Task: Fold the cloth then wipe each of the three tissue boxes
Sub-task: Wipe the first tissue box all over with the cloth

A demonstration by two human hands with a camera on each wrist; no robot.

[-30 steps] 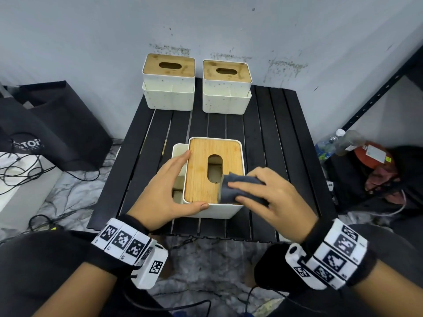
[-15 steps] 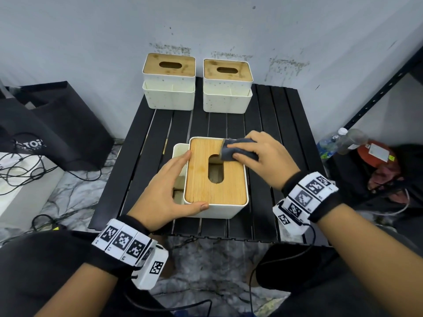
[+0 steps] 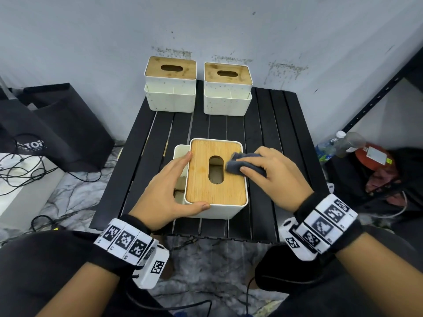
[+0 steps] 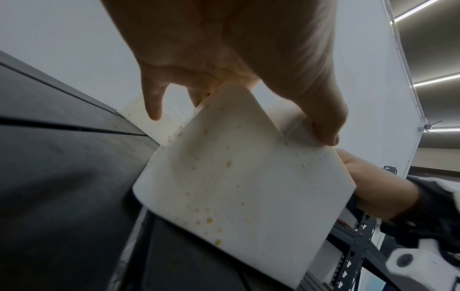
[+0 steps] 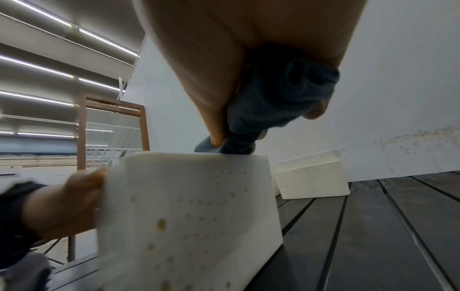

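In the head view the near tissue box [image 3: 215, 177] stands on the black slatted table [image 3: 270, 143], its bamboo lid [image 3: 201, 184] facing up; the inside of the oval slot is too dark to read. The right hand [image 3: 272, 177] hides most of the folded grey cloth [image 3: 233, 164], which lies on the lid's right edge beside the slot. Only the right wrist view shows the grip: thumb and curled fingers bunch the cloth [image 5: 271, 110] down onto the box's top edge. The left hand [image 3: 169, 193] steadies the box, fingers along the left side, thumb across the near edge. The left wrist view shows those fingers [image 4: 321, 110] wrapped over the box's speckled white wall [image 4: 236, 177]. Two more tissue boxes [image 3: 170, 84] [image 3: 227, 89] sit side by side at the table's far edge against the stained wall [image 3: 283, 67]. The black bag [image 3: 52, 129] at left is cut off.
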